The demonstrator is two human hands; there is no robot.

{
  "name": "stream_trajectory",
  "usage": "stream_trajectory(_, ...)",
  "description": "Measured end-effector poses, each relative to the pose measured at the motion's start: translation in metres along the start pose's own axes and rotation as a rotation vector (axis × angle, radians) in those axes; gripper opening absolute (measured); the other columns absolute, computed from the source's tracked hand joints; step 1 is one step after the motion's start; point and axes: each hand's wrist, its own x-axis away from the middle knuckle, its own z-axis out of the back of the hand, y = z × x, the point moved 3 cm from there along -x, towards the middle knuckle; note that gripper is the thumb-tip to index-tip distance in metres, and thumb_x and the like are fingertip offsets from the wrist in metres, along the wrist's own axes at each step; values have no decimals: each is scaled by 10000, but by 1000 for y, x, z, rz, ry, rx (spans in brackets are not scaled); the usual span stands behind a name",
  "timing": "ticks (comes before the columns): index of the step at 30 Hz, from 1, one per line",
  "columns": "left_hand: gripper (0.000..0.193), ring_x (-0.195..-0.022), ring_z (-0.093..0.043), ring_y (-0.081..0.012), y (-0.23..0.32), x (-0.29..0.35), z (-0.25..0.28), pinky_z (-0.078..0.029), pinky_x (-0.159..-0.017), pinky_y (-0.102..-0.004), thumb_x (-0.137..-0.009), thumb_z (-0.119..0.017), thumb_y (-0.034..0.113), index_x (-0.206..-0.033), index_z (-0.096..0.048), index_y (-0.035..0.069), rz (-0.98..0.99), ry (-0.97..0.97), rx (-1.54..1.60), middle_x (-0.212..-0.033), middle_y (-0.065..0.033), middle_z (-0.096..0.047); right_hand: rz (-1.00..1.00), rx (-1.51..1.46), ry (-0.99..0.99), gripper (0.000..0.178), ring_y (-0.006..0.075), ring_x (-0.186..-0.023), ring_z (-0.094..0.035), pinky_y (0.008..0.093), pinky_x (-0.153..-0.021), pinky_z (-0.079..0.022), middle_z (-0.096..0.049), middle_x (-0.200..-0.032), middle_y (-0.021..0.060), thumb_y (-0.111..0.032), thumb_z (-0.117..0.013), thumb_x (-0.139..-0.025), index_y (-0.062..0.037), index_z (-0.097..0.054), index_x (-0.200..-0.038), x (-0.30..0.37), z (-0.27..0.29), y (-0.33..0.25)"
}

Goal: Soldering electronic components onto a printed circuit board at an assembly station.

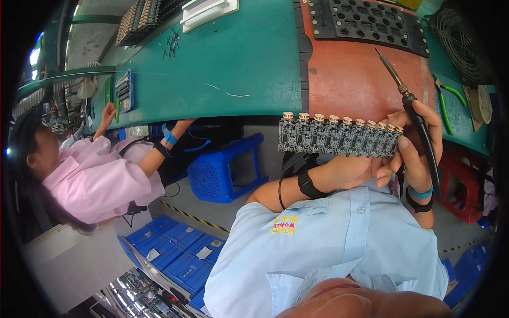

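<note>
A long panel of joined circuit boards [339,139], with a row of copper-coloured coils along its far edge, is held up in front of my chest. Under it, my left hand [354,170] is closed around its near side, most of the fingers hidden behind. My right hand [424,139] grips a soldering iron [422,135] with a black handle, its bare tip pointing up and away over the orange mat. The right hand's thumb also rests against the panel's right end. The iron's tip is apart from the boards.
An orange mat [350,74] carries a black fixture plate [366,22] with round holes. Green-handled cutters [444,103] and a fan guard [460,45] lie to the right. Cut black bits [170,43] lie on the green bench. At left, a co-worker in pink [101,180] sits near a blue stool [212,175].
</note>
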Motion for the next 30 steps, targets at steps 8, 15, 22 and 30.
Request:
stream_trajectory(8, 400, -564, -449, -94, -5, 4, -18, -429, -492, -262, -968, -337, 493, -1055, -475, 128, -15, -16, 14, -776, -32, -532, 19, 6, 3, 517, 238, -981, -557, 402, -935, -417, -560, -1002, 173, 56, -469, -813, 40, -331, -1311, 3, 0, -20)
stream_trajectory(15, 402, -540, -463, -110, -5, 4, -17, -441, -477, -278, -987, -283, 478, -1055, -456, 120, -7, 26, 35, -754, -51, -549, 14, 7, 8, 515, 238, -974, -559, 403, -928, -421, -559, -997, 173, 50, -467, -813, 39, -333, -1310, 3, -2, -21)
stream_trajectory(22, 388, -609, -573, -141, -10, 8, -16, -492, -515, -293, -993, -326, 414, -1073, -476, 64, 42, -24, -93, -878, -107, -617, -8, -36, 57, 498, 199, -958, -561, 336, -887, -443, -562, -999, 159, 44, -475, -829, 35, -343, -1309, 5, 5, -26)
stream_trajectory(30, 146, -754, -624, -157, 26, 76, -24, -510, -683, -267, -921, -528, 74, -1037, -524, -14, -176, 166, -918, -922, -128, -630, 10, 269, 225, 453, 116, -900, -566, 230, -807, -453, -593, -1002, 108, 52, -499, -853, 27, -401, -1295, -1, 47, -47)
